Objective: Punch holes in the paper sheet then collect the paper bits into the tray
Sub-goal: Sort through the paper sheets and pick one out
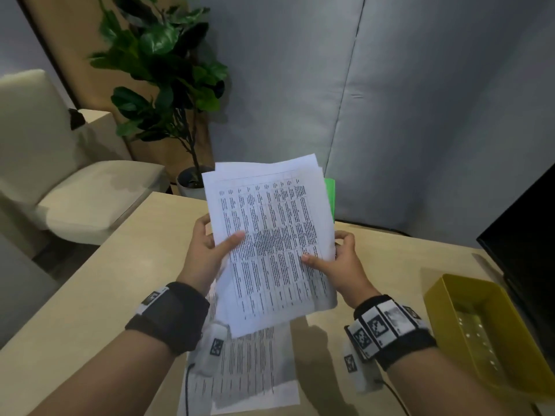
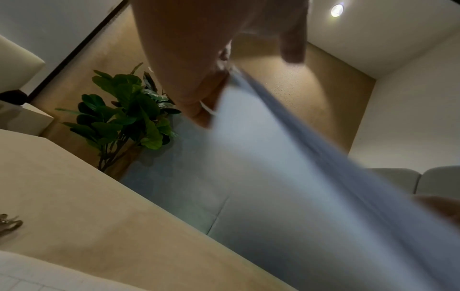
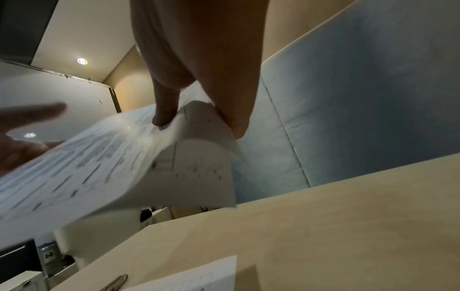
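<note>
Both my hands hold a loose stack of printed paper sheets (image 1: 270, 241) up above the desk. The left hand (image 1: 220, 232) pinches its left edge, thumb on the front and fingers behind. On the right edge, my right hand (image 1: 326, 249) pinches it the same way. In the wrist views the left hand (image 2: 214, 94) grips the paper stack (image 2: 286, 177) and the right hand (image 3: 196, 120) bends the sheets (image 3: 99, 157). A yellow tray (image 1: 471, 280) stands at the right with small white paper bits (image 1: 477, 334) inside. I see no hole punch clearly.
Another printed sheet (image 1: 249, 364) lies flat on the desk (image 1: 105, 295) under my wrists. A green object (image 1: 330, 193) shows behind the stack. A black monitor (image 1: 525, 235) stands at the right, a potted plant (image 1: 168, 85) and a chair (image 1: 60, 175) at the left. A small metal object (image 3: 114, 281) lies beside the flat sheet.
</note>
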Tool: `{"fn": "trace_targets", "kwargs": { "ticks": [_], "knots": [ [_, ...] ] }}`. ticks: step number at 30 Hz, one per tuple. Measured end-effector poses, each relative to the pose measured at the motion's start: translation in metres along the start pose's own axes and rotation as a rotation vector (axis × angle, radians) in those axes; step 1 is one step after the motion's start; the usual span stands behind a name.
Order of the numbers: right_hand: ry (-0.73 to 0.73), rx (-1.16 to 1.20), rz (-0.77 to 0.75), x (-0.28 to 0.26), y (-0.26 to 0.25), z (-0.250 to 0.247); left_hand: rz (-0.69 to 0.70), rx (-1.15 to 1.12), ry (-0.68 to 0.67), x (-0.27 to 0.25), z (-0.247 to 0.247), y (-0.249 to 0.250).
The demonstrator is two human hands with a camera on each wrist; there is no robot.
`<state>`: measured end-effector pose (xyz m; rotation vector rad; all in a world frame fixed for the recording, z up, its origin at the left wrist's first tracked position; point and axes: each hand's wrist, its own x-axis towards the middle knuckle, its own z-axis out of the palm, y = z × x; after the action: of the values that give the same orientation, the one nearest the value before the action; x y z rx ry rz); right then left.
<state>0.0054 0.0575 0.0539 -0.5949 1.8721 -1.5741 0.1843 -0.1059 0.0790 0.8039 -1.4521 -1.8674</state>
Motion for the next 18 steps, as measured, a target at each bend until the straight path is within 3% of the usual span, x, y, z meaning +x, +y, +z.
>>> {"fn": "trace_targets", "kwargs": {
  "ticks": [4, 8, 15, 18],
  "knots": [
    [0.039, 0.053, -0.017, 0.004, 0.007, 0.017, 0.006, 0.084, -0.005, 0.003, -0.017, -0.004],
    [0.017, 0.032, 0.000, 0.010, 0.014, 0.034, 0.083, 0.308, -0.048, 0.003, -0.030, -0.011],
    [-0.027, -0.037, 0.089, 0.016, 0.025, 0.063, 0.112, 0.262, 0.088, 0.010, -0.062, -0.018],
    [0.047, -0.272, 0.222, 0.025, 0.041, 0.066, 0.121, 0.232, 0.091, 0.014, -0.074, -0.018]
  ]
}}
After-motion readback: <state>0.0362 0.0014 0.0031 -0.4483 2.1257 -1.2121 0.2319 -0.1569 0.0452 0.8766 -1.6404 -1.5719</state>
